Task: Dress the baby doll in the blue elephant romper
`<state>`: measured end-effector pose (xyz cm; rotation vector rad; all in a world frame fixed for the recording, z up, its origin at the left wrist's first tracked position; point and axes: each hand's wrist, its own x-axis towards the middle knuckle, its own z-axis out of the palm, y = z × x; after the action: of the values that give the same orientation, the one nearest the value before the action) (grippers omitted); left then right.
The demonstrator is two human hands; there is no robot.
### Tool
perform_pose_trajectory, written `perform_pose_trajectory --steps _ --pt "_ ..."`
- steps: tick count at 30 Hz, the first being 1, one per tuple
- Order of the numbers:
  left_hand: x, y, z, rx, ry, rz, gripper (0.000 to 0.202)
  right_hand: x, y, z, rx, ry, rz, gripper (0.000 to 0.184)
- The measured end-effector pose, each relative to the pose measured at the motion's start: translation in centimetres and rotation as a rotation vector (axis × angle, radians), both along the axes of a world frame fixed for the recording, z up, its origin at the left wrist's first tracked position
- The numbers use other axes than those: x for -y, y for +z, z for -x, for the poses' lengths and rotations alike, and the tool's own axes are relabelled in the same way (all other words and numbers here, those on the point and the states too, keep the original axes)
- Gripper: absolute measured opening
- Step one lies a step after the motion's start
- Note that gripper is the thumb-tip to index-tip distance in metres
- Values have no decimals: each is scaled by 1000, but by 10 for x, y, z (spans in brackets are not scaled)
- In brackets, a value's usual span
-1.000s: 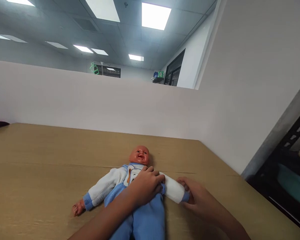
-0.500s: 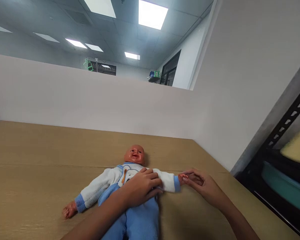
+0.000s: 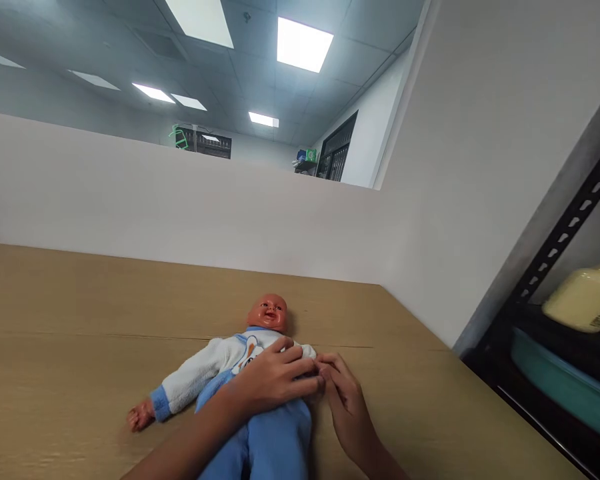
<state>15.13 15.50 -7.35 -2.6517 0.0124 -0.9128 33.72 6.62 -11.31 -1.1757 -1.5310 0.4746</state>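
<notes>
A baby doll [image 3: 267, 313] in a white top and blue trousers lies face up on the tan table [image 3: 80, 313]. My left hand [image 3: 275, 377] rests palm down on its chest, fingers curled over the clothing. Close beside it, my right hand [image 3: 341, 393] presses in at the doll's right-side shoulder with fingers bent, and that arm of the doll is hidden beneath my hands. The doll's other arm [image 3: 180, 387] stretches out to the left, its bare hand on the table.
A white partition [image 3: 180, 213] runs along the table's far edge and a white wall stands on the right. A black metal shelf [image 3: 565, 233] at the right holds a teal container [image 3: 565, 387] and a pale yellow pack [image 3: 585, 300].
My right hand, which was out at the end of the doll's stretched arm, has moved left to the doll's shoulder. That arm no longer shows. My left hand stayed on the chest.
</notes>
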Motion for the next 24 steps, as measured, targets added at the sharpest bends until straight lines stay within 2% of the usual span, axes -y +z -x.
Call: perform_pose_trajectory --steps 3,6,8,11,13,15,17,19,22,24 --pt "0 5 -1 23 15 200 25 -1 -4 -4 -50 38 40 38" --pt "-1 12 -5 31 3 591 29 0 -1 -8 -119 100 87 37" --pt "-4 14 -7 48 -42 852 30 0 1 -8 -217 213 160 33" --pt "-11 11 -8 90 -107 1089 28 -2 -3 -8 -418 329 229 27" --pt "-16 8 -8 97 -113 1186 28 -5 -11 -9 -562 307 205 46" --pt "-18 5 -8 43 -138 1348 30 -9 -18 -12 -649 222 161 66" --pt "-18 5 -7 -33 -158 1504 30 -11 -23 -16 -616 105 124 68" --pt "-18 5 -7 -71 -150 1569 29 -8 -24 -17 -485 28 140 57" --pt "-18 6 -6 -38 -108 1527 26 3 -19 -13 -288 64 226 44" --pt "-18 7 -6 -35 -96 1523 27 11 -17 -5 -225 110 238 51"
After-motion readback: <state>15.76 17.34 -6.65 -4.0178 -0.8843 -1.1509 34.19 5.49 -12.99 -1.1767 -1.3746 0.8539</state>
